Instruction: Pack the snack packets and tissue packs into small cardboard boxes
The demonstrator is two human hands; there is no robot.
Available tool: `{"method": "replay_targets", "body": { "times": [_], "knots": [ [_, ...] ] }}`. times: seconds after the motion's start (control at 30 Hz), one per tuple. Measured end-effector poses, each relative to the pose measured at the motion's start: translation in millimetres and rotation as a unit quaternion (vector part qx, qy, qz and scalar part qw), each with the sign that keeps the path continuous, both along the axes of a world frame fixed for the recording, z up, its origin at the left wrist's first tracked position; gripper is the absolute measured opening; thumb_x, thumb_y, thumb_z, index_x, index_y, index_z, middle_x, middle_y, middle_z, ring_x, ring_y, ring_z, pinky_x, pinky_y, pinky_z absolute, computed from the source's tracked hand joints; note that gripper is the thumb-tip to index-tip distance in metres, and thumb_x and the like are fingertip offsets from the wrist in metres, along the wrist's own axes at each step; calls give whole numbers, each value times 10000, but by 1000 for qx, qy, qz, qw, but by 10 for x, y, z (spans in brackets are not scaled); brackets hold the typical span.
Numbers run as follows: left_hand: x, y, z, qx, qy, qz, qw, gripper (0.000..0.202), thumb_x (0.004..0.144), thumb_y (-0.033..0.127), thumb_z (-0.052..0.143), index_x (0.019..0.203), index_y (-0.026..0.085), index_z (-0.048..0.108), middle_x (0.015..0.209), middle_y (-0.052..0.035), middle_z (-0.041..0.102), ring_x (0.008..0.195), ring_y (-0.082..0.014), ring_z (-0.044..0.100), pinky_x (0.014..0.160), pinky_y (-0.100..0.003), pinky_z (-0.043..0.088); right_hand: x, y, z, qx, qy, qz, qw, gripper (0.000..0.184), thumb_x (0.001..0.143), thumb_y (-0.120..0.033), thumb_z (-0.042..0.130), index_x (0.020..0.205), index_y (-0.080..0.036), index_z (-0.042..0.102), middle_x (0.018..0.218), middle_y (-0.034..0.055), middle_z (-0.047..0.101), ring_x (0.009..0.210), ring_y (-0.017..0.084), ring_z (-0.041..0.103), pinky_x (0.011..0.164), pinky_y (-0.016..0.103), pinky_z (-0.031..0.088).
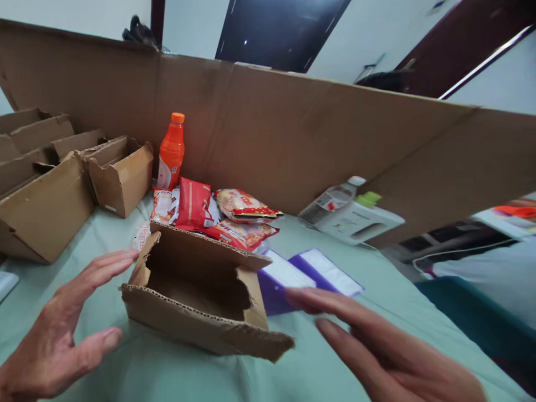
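Observation:
An open-topped cardboard box [201,321] with torn, ragged edges stands on the pale green cloth [335,357] between my hands; no contents show inside. My left hand [71,324] is at its left end, thumb and fingers apart, fingertips close to the upper left edge; whether they touch it I cannot tell. To the right of the box, my right hand [377,346] hovers with fingers stretched out and thumb apart, holding nothing. Just behind the box lie red snack packets [193,204] and more snack bags [247,205]. Two purple-and-white packs [326,271] lie behind my right fingertips.
Several cardboard boxes [46,212] stand at the left. An orange bottle [171,151] is upright behind the snacks. A clear plastic bottle [330,201] and a white jug [355,220] with a green cap lean near the tall cardboard wall [314,139] along the back.

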State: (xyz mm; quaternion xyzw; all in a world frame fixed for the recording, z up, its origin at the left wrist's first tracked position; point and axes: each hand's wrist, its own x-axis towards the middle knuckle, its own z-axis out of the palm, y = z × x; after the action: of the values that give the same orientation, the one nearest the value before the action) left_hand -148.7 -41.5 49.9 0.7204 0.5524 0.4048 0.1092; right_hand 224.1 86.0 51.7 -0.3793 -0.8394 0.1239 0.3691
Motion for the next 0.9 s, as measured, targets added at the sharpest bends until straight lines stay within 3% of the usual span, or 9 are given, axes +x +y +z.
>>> {"method": "replay_targets", "body": {
  "times": [0.1,0.2,0.3,0.37,0.47,0.53,0.67,0.8,0.9],
  "knots": [
    [117,210,196,20,23,-69,997,523,980,423,593,1472,287,478,1524,-72,549,1423,-280,502,1178,-450,438,-522,216,310,-80,-65,162,981,299,999,-267,539,1226,-295,730,1200,45,769,1091,202,729,944,310,592],
    [204,402,256,15,106,-116,987,462,922,425,694,1326,220,601,1321,-106,698,1331,-309,588,1196,-551,378,-971,421,438,-169,-224,287,916,296,976,-222,577,1226,-250,732,1275,65,735,1161,217,687,1028,370,531],
    [221,475,263,33,171,-92,980,324,893,378,725,1129,161,685,1072,-102,767,1151,-315,689,1202,-607,319,-1141,488,514,-168,-366,298,865,217,971,-201,592,1098,-212,768,1128,66,777,1056,237,700,938,373,527],
    [201,453,256,58,205,-63,975,268,908,358,704,1077,150,691,1004,-96,762,1052,-302,713,1187,-618,312,-1087,453,562,-131,-425,268,855,201,975,-206,579,934,-195,776,945,67,782,920,243,697,832,366,513],
    [157,376,193,86,227,-35,969,196,951,312,650,1091,176,670,1004,-68,756,1045,-275,707,1163,-574,335,-832,363,576,-59,-411,218,883,237,957,-203,582,786,-207,746,797,57,749,817,236,665,790,374,481],
    [137,335,105,98,216,-30,971,156,963,238,617,1111,212,661,1007,-31,763,1098,-252,693,1164,-519,349,-613,323,512,-44,-348,190,917,221,949,-229,582,827,-236,766,849,57,770,841,237,677,819,388,498],
    [136,307,-75,116,156,-33,980,242,947,110,561,1111,247,673,1026,-3,773,1192,-231,653,1162,-456,387,-216,306,230,-86,-176,115,974,239,929,-365,592,1015,-293,803,1023,65,803,969,261,731,875,432,587],
    [130,264,-151,118,110,-36,986,295,908,63,553,1077,257,699,1068,-16,772,1236,-231,622,1048,-384,516,78,310,-22,-164,-52,75,982,284,927,-480,609,975,-294,818,1100,88,796,1024,264,750,885,410,628],
    [101,201,-206,95,105,-42,989,360,894,54,548,1119,292,699,1157,-12,752,1321,-238,557,1036,-389,542,220,447,0,-191,10,-1,981,378,867,-610,650,881,-273,820,1079,99,800,1021,300,751,895,433,622]
  ]
}}
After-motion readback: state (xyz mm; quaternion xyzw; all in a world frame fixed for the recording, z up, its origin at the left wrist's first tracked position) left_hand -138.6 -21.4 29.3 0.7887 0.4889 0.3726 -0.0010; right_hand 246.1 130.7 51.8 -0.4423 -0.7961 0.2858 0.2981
